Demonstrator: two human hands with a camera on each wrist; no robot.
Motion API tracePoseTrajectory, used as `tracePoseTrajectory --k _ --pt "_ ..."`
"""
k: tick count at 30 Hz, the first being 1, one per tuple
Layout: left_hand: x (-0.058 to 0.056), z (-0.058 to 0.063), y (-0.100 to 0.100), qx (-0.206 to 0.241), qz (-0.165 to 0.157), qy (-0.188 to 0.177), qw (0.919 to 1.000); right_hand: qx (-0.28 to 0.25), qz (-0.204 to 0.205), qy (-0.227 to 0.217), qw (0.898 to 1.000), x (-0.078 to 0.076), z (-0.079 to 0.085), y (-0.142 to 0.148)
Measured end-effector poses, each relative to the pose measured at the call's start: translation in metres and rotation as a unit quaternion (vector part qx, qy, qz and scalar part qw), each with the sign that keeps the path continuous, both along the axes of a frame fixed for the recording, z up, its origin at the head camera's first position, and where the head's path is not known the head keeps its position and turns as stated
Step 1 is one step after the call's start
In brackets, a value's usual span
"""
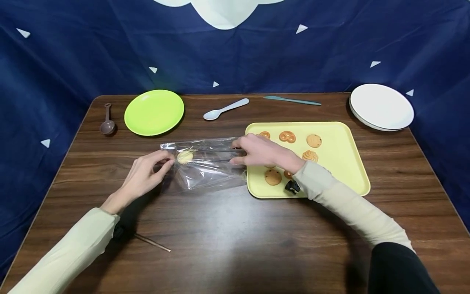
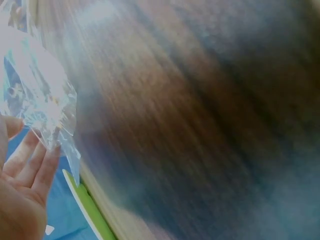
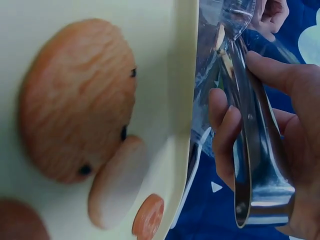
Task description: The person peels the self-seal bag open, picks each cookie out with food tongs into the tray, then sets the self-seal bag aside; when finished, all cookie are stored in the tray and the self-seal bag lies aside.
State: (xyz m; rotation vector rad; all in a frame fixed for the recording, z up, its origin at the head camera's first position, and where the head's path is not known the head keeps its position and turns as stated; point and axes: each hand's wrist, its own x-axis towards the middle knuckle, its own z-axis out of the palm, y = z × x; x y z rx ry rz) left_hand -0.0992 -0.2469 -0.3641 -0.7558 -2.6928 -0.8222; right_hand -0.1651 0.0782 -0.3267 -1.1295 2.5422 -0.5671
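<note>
A clear plastic bag (image 1: 209, 179) lies left of the yellow tray (image 1: 349, 163), with a pale round cookie (image 1: 185, 157) near its left end. My left hand (image 1: 143, 171) pinches the bag's left end between thumb and index finger, while its other fingers show beside the film in the left wrist view. Over the tray's left edge, my right hand (image 1: 264, 149) grips metal tongs (image 3: 270, 195), whose tips reach into the bag. In the right wrist view the tips are close to a cookie; film and glare hide whether they touch it.
Several cookies (image 1: 273, 177) lie on the tray. Behind are a green plate (image 1: 154, 113), a white spoon (image 1: 225, 109), a teal knife (image 1: 292, 100) and stacked white dishes (image 1: 382, 106). A brown measuring spoon (image 1: 107, 126) sits far left; a thin rod (image 1: 152, 242) lies near the left sleeve.
</note>
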Motion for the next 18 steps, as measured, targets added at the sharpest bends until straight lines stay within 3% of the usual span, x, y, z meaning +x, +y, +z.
tracePoseTrajectory --k 9,18 --pt "0.000 0.003 0.003 0.003 0.005 0.006 1.0000 0.018 -0.001 0.038 0.999 0.003 -0.003 -0.007" --pt "0.000 0.002 0.002 0.002 0.008 0.004 1.0000 0.007 0.018 0.048 0.999 0.006 0.000 0.010"
